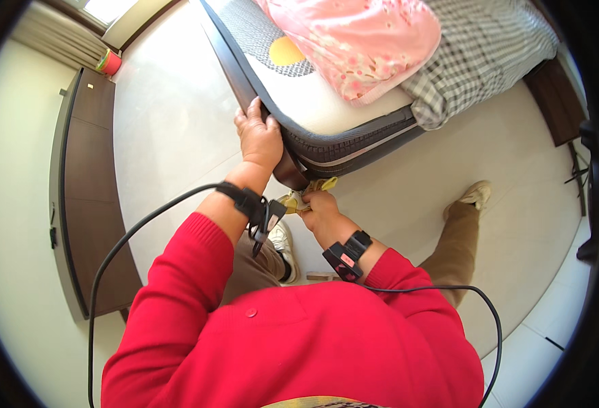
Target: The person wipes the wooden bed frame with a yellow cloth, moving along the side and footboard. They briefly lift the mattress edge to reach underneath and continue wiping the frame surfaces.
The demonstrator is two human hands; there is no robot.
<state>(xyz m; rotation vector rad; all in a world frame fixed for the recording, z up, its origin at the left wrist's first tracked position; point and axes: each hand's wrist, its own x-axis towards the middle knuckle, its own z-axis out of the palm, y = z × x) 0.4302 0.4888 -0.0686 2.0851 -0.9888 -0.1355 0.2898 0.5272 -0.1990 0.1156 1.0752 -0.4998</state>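
Note:
My left hand (pixel 259 136) rests on the dark wooden footboard (pixel 235 84) of a bed, its fingers spread over the top edge beside the mattress (pixel 299 104). Closer to me, my right hand (pixel 320 206) grips a yellow cloth (pixel 291 204) at the rounded end of the footboard, by the mattress corner. Part of the cloth sticks out past my fingers. A pink floral blanket (pixel 370 51) and a grey checked cover (pixel 483 51) lie on the mattress. Black straps with small devices and cables circle both wrists.
A long dark wooden cabinet (pixel 93 194) stands along the left wall, with a red and green bin (pixel 109 62) beyond it. A dark nightstand (pixel 554 102) is at the right. Pale floor (pixel 381 224) surrounds my shoes; a small wooden piece (pixel 322 276) lies near my feet.

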